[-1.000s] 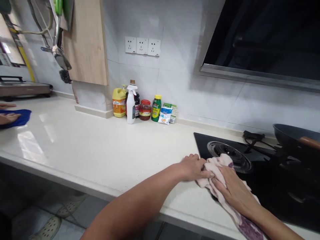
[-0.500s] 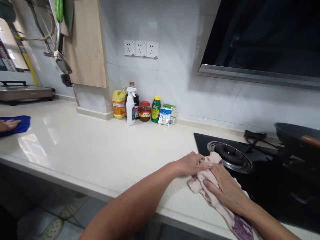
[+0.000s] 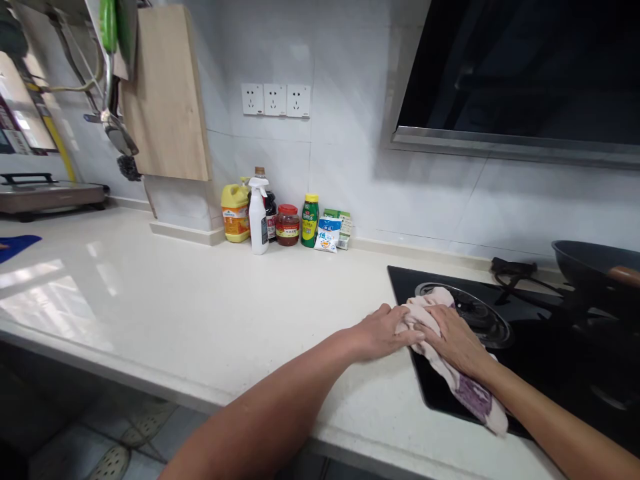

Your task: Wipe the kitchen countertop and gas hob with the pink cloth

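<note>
At the far left, a sliver of another person's hand lies on a deep-blue cloth on the glossy cream-white countertop, in front of a flat brown electric pan with a black lid handle. Next hang metal utensils, one green-handled, beside a pale wooden cabinet panel. Against the tiled wall, under three white sockets, stand a yellow plastic jug, a white spray bottle before a dark brown-capped bottle, a red-lidded glass jar, a green bottle with a yellow cap and a blue-and-white packet. Farther right, the person's left hand, half closed with fingers bent, has hold of the left edge of a bunched pale-pink cloth with a purple patch. That cloth lies slantwise over the left part of the black glass cooktop, its upper end at the round metal burner. The right hand, fingers curved loosely around the same cloth, presses on it just beside the left. At the far right sits a dark wok with a brown handle, below a black range hood.
</note>
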Available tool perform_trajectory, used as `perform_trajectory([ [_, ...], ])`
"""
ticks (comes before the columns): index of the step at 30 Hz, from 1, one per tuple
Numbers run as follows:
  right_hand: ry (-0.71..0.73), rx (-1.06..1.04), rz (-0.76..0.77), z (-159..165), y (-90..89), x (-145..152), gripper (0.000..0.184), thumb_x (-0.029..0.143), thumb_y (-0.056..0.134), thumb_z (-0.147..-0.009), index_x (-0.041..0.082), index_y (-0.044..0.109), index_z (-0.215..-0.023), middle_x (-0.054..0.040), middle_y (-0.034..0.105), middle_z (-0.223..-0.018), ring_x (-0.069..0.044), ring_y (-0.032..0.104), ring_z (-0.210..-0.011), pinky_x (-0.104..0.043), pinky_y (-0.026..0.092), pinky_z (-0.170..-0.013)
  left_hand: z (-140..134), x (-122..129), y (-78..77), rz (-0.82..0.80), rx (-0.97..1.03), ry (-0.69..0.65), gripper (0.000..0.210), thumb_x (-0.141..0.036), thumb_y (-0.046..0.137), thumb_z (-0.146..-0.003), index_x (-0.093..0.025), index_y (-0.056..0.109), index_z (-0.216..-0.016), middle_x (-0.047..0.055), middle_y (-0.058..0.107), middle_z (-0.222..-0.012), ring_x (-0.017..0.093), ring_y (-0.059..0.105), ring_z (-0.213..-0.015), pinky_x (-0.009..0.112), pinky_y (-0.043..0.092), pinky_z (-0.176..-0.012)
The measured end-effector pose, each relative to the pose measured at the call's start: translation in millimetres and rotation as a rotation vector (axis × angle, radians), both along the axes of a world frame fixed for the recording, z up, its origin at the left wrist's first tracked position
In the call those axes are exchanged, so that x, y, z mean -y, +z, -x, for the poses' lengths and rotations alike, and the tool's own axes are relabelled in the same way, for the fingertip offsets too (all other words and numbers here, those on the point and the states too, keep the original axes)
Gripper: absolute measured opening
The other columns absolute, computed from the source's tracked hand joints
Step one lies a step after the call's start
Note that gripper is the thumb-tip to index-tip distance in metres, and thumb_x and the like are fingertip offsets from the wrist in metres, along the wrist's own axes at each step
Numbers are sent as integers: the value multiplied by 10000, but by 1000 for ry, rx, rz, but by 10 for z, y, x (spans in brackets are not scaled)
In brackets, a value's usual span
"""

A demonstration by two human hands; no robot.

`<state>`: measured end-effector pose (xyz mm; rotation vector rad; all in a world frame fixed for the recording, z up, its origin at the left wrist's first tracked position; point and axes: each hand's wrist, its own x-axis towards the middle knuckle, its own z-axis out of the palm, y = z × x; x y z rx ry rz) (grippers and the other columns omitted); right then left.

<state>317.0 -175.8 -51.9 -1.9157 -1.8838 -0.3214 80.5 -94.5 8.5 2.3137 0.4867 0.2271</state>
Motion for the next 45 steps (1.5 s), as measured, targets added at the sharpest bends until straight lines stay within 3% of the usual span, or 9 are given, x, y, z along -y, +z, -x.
perform_trajectory([
  [14,-154,186,24,14,61,-161,514,550,388,-988,205,554,-1331,-125,621,-1125,-313,561,-1053,-433,429,-866,-12,46,13,-137,-47,-1,658,-694,456,-919,-312,388,-1451,96,488,-1258,327,534,-1201,474,437,-1034],
  [22,142,-30,163,75,249,31,347,525,483,-950,217,592,-1066,-87,587,-1051,-267,535,-1006,-452,442,-916,-69,28,-78,-213,173,-5,529,-625,535,-922,-282,518,-1324,91,525,-1189,303,541,-1147,477,448,-1015],
  [25,262,-95,243,291,337,146,361,495,531,-929,226,575,-1166,-104,573,-1169,-281,521,-1104,-487,425,-993,-99,-15,-64,-160,344,82,516,-629,428,-969,-265,525,-1321,83,539,-1186,259,554,-1125,438,454,-1021],
  [29,476,-139,431,614,466,262,602,538,644,-863,309,488,-1397,-88,432,-1491,-347,342,-1399,-586,221,-1178,-139,-53,-60,-50,461,200,478,-596,428,-982,-239,570,-1268,78,546,-1192,226,571,-1114,404,458,-1026],
  [32,536,-184,502,687,517,253,651,564,658,-854,335,467,-1433,-69,408,-1538,-343,311,-1436,-593,164,-1199,-160,-52,-79,1,471,209,451,-577,439,-984,-220,611,-1200,74,568,-1144,226,583,-1092,397,467,-1007],
  [35,484,-213,431,573,482,157,629,536,615,-895,327,444,-1463,-83,469,-1496,-316,403,-1370,-551,262,-1162,-178,-50,-102,-19,484,197,409,-548,451,-985,-217,637,-1138,68,587,-1095,227,576,-1086,395,463,-1002],
  [39,269,-170,229,274,324,-15,499,526,549,-936,291,528,-1376,-99,550,-1375,-299,495,-1245,-500,393,-1050,-195,-56,-136,-48,485,181,373,-512,471,-983,-222,628,-1158,68,587,-1095,220,564,-1088,395,461,-1005],
  [42,85,-107,136,75,214,-82,453,544,498,-952,254,583,-1290,-125,563,-1301,-317,506,-1194,-513,423,-1004,-184,-39,-143,-72,450,183,374,-496,496,-975,-214,611,-1191,75,563,-1110,218,561,-1074,400,462,-1008],
  [45,54,-81,120,0,201,-50,473,568,485,-951,234,587,-1271,-133,571,-1241,-313,508,-1158,-516,425,-1011,-153,-1,-122,-125,409,157,391,-475,538,-959,-215,588,-1247,81,536,-1141,228,545,-1112,407,448,-1036],
])
